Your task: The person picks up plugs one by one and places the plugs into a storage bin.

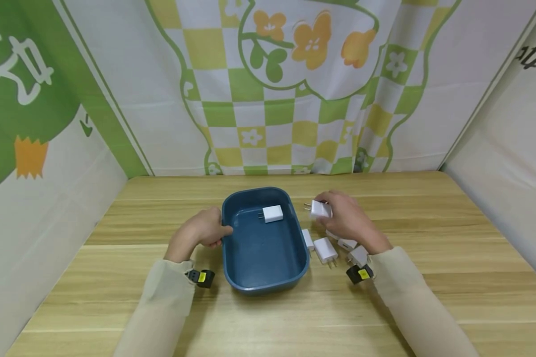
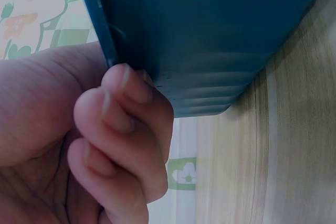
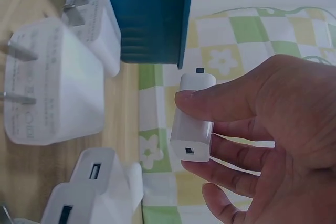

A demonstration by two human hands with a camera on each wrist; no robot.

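A dark blue rectangular bin (image 1: 263,267) sits mid-table, with one white charger plug (image 1: 273,213) lying inside it, prongs to the left. My left hand (image 1: 204,228) pinches the bin's left rim, thumb over the inside and fingers curled against the outer wall (image 2: 210,40). Just right of the bin, my right hand (image 1: 346,214) holds another white charger plug (image 1: 320,209) above the table, its prongs toward the bin. In the right wrist view thumb and fingers grip this plug (image 3: 191,129) by its sides, a USB port on the end nearest the camera.
Several more white charger plugs lie between the bin and my right forearm, including one (image 1: 325,250) with prongs toward me and one (image 1: 306,239) against the bin's right side. The wooden table (image 1: 138,297) ends at a patterned curtain (image 1: 250,114) behind.
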